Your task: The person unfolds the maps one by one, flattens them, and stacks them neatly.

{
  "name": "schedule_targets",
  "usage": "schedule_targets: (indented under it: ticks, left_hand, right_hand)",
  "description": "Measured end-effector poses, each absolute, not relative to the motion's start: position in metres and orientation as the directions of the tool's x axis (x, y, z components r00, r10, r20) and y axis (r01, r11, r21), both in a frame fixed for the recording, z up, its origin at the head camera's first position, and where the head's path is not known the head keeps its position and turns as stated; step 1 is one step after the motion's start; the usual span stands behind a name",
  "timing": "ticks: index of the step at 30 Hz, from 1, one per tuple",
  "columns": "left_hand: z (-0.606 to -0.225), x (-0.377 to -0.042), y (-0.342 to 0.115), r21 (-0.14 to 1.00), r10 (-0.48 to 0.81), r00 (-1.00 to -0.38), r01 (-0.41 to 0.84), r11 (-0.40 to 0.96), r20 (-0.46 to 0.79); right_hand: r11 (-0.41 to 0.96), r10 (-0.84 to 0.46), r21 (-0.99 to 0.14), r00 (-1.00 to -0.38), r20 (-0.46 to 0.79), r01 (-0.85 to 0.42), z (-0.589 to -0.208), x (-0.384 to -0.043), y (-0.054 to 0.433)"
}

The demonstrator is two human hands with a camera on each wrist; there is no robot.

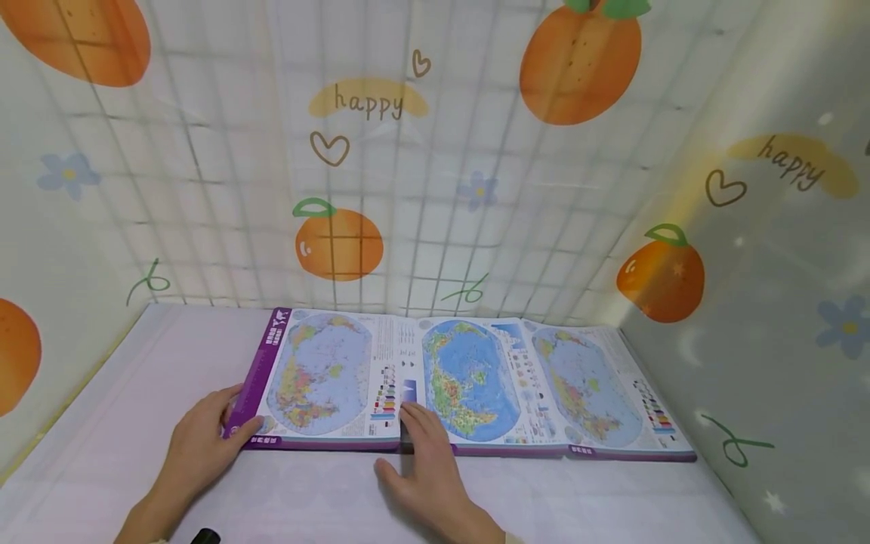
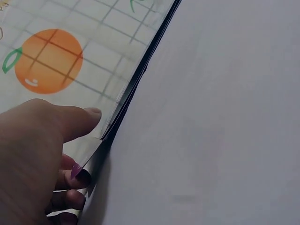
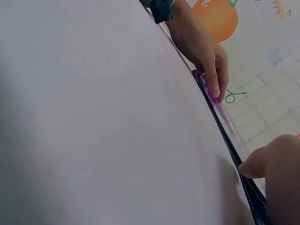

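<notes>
A pale backdrop (image 1: 435, 227) printed with oranges, hearts, flowers and the word "happy" fills the upper part of the head frame, and grid lines show in it. Below it spreads a whitish tabletop (image 1: 306, 499).

The folding map (image 1: 476, 385) lies flat across it, from just left of the frame's middle to the lower right, its far edge near the backdrop. You can see three map panels side by side, and a purple strip (image 1: 257, 370) down the left end.

Your left hand (image 1: 200, 438), at lower left, grips the map's near left corner: the thumb lies over the top and the fingers bend in at the edge. The map stretches rightward from that hand.

Your right hand (image 1: 431, 472), at lower centre, holds nothing in its grasp; its fingers lie extended on the near edge, at the gap between the left and middle panels, with the map reaching out to both sides of it.

A small dark object (image 1: 205, 537) is cut off by the bottom edge, at lower left.
</notes>
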State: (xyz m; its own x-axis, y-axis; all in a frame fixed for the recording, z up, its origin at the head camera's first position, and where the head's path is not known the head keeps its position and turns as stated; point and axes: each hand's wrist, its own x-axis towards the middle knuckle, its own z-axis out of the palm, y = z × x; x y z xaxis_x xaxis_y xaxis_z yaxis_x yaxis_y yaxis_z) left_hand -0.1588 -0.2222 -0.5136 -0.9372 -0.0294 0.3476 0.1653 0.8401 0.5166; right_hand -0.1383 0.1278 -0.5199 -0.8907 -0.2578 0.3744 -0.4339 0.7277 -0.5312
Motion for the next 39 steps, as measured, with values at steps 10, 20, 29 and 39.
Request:
schedule_targets:
  ticks: [10, 20, 29, 39]
  left_hand:
    - [-0.518, -0.159, -0.217, 0.522, -0.004, -0.94, 0.185, 0.833, 0.341]
    - [-0.525, -0.156, -0.213, 0.51, 0.03, -0.93, 0.228, 0.829, 0.367]
    - [-0.522, -0.156, -0.203, 0.522, 0.055, -0.922, 0.265, 0.811, 0.382]
    - [-0.517, -0.155, -0.193, 0.508, 0.056, -0.929, 0.25, 0.824, 0.365]
  right_hand:
    - [0.722, -0.244, -0.573, -0.918, 0.314, -0.388, -0.517, -0.134, 0.133]
    - [0.73, -0.24, -0.533, -0.891, 0.385, -0.427, -0.523, -0.134, 0.137]
    - [0.754, -0.216, -0.541, -0.918, 0.331, -0.372, -0.519, -0.131, 0.144]
    - [0.765, -0.205, -0.545, -0.932, 0.298, -0.342, -0.517, -0.129, 0.151]
